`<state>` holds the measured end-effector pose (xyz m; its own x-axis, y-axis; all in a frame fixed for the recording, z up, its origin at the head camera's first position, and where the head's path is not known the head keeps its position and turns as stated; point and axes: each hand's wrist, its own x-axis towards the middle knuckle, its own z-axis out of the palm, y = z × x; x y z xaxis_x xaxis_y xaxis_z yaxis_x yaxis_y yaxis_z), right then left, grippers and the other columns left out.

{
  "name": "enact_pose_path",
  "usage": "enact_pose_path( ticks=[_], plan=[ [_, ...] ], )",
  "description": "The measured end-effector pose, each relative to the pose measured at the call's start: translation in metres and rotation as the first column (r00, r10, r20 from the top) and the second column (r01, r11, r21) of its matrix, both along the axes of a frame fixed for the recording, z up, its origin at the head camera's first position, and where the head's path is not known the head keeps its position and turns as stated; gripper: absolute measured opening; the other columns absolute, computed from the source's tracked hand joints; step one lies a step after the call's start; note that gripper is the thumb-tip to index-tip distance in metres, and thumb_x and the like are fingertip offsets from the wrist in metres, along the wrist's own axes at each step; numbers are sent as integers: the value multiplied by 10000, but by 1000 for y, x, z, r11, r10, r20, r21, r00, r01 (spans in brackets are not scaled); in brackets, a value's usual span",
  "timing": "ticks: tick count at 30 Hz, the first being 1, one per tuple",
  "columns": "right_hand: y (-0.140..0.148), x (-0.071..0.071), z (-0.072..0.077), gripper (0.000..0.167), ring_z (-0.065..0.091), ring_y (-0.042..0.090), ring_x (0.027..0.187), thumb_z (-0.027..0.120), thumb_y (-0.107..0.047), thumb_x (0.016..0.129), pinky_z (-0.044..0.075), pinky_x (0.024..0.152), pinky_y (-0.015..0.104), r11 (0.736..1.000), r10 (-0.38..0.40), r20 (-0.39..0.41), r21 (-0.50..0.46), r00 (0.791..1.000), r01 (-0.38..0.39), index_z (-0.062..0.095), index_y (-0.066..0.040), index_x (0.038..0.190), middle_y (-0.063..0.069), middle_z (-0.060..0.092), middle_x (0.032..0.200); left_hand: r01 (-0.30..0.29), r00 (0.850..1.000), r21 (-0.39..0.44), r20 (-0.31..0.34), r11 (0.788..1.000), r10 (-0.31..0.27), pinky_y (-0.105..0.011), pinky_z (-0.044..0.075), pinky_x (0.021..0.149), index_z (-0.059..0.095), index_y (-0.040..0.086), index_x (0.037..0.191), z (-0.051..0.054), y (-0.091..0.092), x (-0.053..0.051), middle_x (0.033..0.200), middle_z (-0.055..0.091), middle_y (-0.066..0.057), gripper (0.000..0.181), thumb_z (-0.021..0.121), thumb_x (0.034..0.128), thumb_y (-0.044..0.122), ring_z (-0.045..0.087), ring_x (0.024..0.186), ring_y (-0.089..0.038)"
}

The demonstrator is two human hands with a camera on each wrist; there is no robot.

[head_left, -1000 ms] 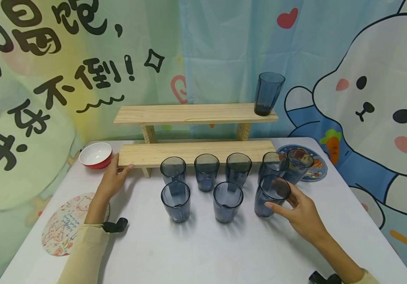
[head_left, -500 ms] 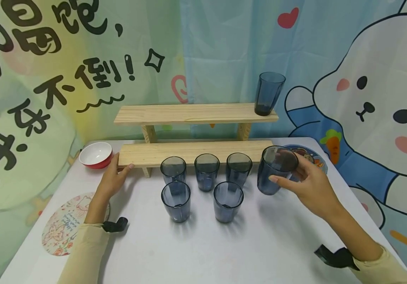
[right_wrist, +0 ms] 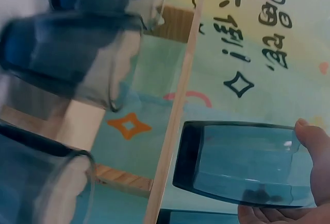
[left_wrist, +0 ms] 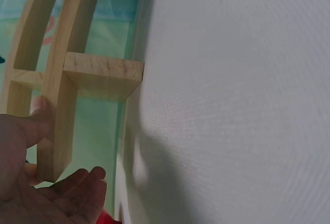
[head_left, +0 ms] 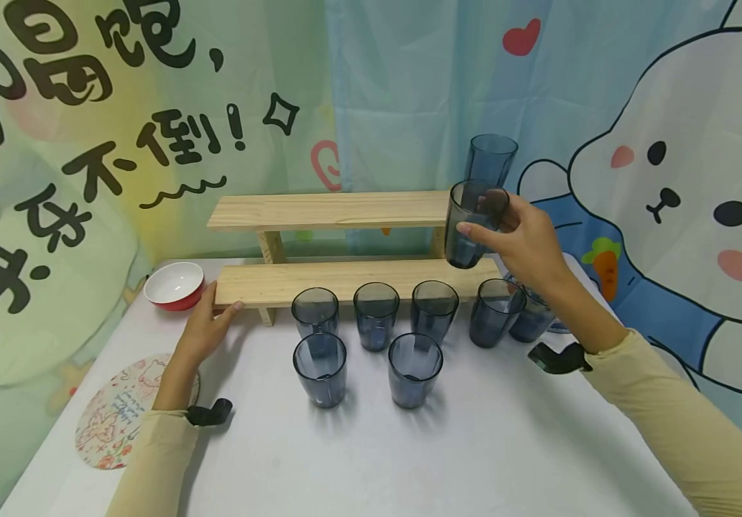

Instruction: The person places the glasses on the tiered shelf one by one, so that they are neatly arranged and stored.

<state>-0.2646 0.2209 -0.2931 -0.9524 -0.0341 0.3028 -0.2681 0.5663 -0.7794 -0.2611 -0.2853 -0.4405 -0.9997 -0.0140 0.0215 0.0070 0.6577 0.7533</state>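
My right hand point(head_left: 532, 240) holds a blue glass point(head_left: 464, 233) in the air before the right end of the upper board point(head_left: 338, 210), thumb on one side and fingers behind. Its grip is near the rim in the right wrist view, where the glass point(right_wrist: 237, 165) lies sideways across the picture. Another glass point(head_left: 490, 154) stands on that board, partly hidden by the held one. My left hand point(head_left: 201, 334) grips the left end of the lower board point(head_left: 358, 276). The left wrist view shows the thumb of this hand point(left_wrist: 26, 157) against the wood point(left_wrist: 54, 152).
Several upright glasses stand on the white table point(head_left: 371, 459), including a front pair point(head_left: 320, 373) and two at the right point(head_left: 496, 316). A red and white bowl point(head_left: 174, 283) is at the back left, a round patterned mat point(head_left: 108, 424) nearer. A blue mat lies partly hidden at right.
The right hand has lifted the glass from the table's right part, up and back toward the upper board, and slightly left. The left hand has stayed on the lower board.
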Motion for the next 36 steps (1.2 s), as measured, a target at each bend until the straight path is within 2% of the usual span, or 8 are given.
enact_pose_path(
  ticks=[2,4,7,11,19,26,31,36],
  plan=[
    [-5,-14,3,719,629,296,1303,791,-566,905,496,1104,498,1000,-8,-23,-9,1000,7,586,-84,1398,128,679,1330,1,1000,-1,-1,1000,-1,-664,274,1232,83,-40,1663,0,0,0,1673,239,-340,831,571,1104,335,348,1485,-546],
    [-11,-28,4,653,647,288,1133,788,-564,909,522,969,436,1000,-20,-50,-10,999,20,602,-75,1299,115,669,1163,0,1000,-4,0,1000,0,-665,272,1233,80,-44,1662,0,0,0,1674,233,-342,833,571,1104,332,347,1486,-547],
    [-20,-47,6,566,549,246,873,780,-572,913,433,754,384,999,-45,-83,-3,996,45,577,-93,1136,59,570,927,-4,1000,-6,4,1000,4,-665,274,1232,77,-50,1661,0,0,-1,1675,230,-344,833,571,1105,325,349,1484,-548],
    [-30,-67,8,545,439,210,765,780,-582,909,364,680,369,998,-68,-101,-15,993,67,527,-118,1045,21,466,826,-3,1000,-4,-1,1000,3,-663,275,1232,78,-62,1657,-1,-1,-1,1673,229,-350,827,570,1106,309,350,1483,-548],
    [-47,-95,7,520,459,201,845,773,-521,940,381,739,372,991,-129,-118,-31,985,126,530,-75,1052,35,496,922,5,999,1,-34,1000,-5,-641,256,1249,97,-83,1648,-2,0,-3,1666,229,-361,803,567,1108,282,307,1516,-532],
    [-59,-110,5,517,521,217,895,772,-494,948,436,753,389,985,-168,-113,-49,979,163,550,-52,1097,70,539,971,7,1000,-5,-24,1000,-7,-647,236,1254,79,-93,1645,-3,-1,-4,1669,207,-370,807,555,1113,284,285,1523,-540],
    [-63,-118,6,684,609,340,1123,762,-518,948,518,902,476,980,-196,-71,-57,978,193,570,-1,1352,185,631,1210,7,1000,0,-16,1000,-7,-647,241,1254,81,-76,1652,-4,-2,-4,1675,214,-356,809,558,1112,294,296,1522,-533],
    [-64,-123,9,823,567,381,1314,769,-519,943,512,1058,526,977,-208,-34,-63,978,205,487,-1,1516,215,605,1410,3,1000,-1,-22,1000,-3,-649,253,1247,95,-68,1652,-3,-2,-4,1667,236,-354,799,563,1111,287,321,1508,-534]
  ],
)
